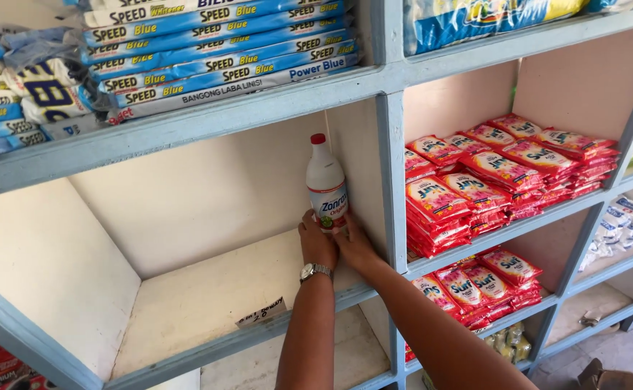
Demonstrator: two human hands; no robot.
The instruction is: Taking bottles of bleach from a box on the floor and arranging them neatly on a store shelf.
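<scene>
Both hands clasp the bottle's base: left hand [317,244] and right hand [355,245], fingers wrapped round the bottle [326,185]; it stands upright on the shelf [201,296], red packets [504,173] beside.

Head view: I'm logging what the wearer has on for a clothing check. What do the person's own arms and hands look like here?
Both forearms are bare, with no sleeves in view. The left hand has a silver metal wristwatch with a round case at the wrist. The right hand wears nothing. No gloves show, and no rings can be made out.
</scene>
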